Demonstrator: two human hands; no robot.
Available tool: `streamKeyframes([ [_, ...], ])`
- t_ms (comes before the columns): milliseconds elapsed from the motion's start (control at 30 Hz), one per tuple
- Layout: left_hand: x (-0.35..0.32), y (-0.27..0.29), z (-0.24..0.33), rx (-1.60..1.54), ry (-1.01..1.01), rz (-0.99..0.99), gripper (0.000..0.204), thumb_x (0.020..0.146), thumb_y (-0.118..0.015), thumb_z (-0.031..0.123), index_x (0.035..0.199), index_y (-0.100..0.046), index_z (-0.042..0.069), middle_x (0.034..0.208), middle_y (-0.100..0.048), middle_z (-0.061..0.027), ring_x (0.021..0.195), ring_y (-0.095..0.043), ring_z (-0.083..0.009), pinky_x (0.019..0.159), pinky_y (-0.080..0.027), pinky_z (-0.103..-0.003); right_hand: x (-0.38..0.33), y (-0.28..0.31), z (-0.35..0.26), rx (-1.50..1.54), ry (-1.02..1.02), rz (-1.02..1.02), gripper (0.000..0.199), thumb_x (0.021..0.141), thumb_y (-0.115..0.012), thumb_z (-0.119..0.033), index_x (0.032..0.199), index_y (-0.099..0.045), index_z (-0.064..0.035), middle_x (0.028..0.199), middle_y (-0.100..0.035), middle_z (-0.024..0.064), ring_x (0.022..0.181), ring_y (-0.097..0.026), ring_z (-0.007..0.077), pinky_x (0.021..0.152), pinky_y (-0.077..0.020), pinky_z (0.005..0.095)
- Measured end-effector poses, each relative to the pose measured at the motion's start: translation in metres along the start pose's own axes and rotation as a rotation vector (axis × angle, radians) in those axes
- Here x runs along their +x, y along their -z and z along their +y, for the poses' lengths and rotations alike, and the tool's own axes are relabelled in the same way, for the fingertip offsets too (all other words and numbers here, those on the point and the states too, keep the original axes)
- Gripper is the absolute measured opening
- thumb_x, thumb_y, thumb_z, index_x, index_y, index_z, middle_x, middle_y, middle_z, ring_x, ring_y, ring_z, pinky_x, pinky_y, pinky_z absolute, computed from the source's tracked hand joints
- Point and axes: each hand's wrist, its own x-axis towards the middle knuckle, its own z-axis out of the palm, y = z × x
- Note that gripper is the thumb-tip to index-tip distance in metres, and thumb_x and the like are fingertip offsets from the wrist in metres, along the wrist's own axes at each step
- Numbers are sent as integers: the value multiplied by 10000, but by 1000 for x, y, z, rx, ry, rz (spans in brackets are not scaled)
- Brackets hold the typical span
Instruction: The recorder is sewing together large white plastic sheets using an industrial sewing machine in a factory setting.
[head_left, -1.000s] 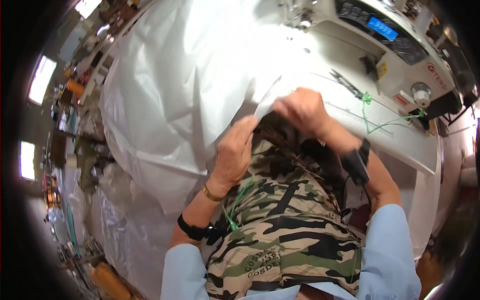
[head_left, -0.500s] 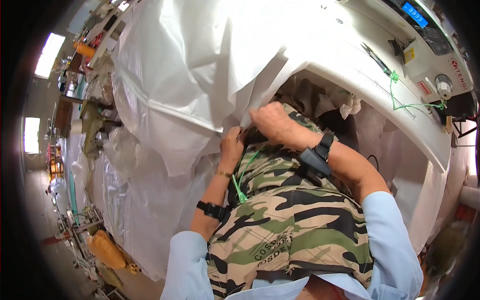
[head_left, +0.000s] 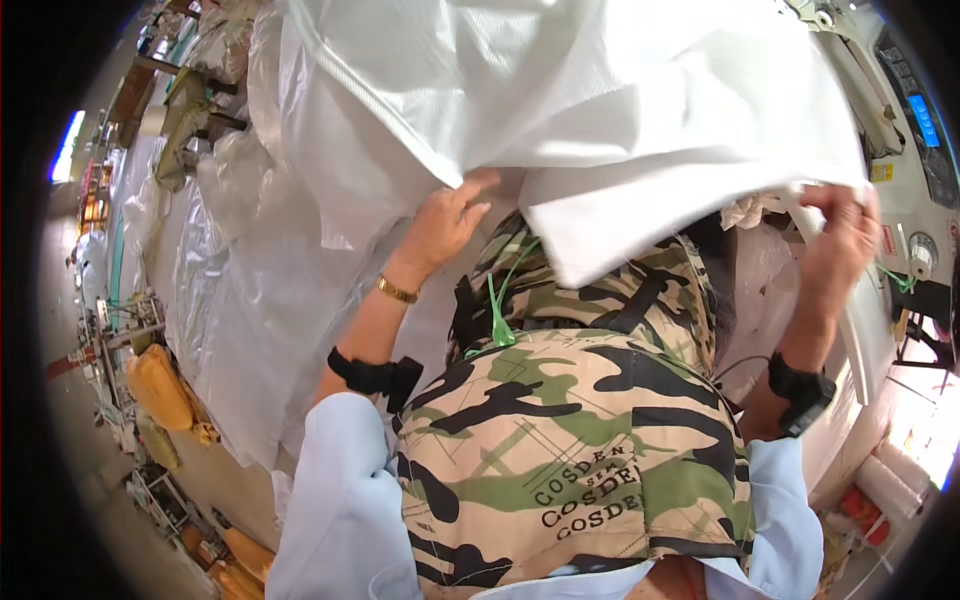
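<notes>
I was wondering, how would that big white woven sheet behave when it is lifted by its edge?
Probably floppy: the white woven sheet drapes in folds and sags between the left hand and the right hand. It seems light for its size, held by fingertips alone. Its glossy surface may be slippery.

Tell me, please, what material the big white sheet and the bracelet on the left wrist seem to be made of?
The big white sheet looks like woven plastic sacking, matte with a slight sheen: it holds stiff, sharp folds and a hemmed edge where the left hand and the right hand grip it. The bracelet seems metal, gold-coloured and shiny, though it is too small to be sure.
</notes>
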Motion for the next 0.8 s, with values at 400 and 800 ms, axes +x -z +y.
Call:
streamKeyframes([
  [400, 120, 146, -39, 372, -157, 731, 811, 831, -792, 349, 1454, -386, 25, 1421, -439, -198, 1330, -411, -296, 1012, -473, -408, -35, 103, 25, -45, -183, -385, 74, 876, -565, -45, 904, -630, -23, 879, -609, 25, 791, -568, 111, 753, -448, 238],
  [800, 172, 254, 9, 627, 114, 667, 503, 876, -689, 440, 1216, -625, 75, 1092, -670, -170, 906, -678, -283, 822, -521, -377, -24, 40, -46, -702, 5, -1050, 418, 876, -628, -99, 1292, -597, -89, 759, -653, 174, 706, -635, 335, 657, -496, 425],
])
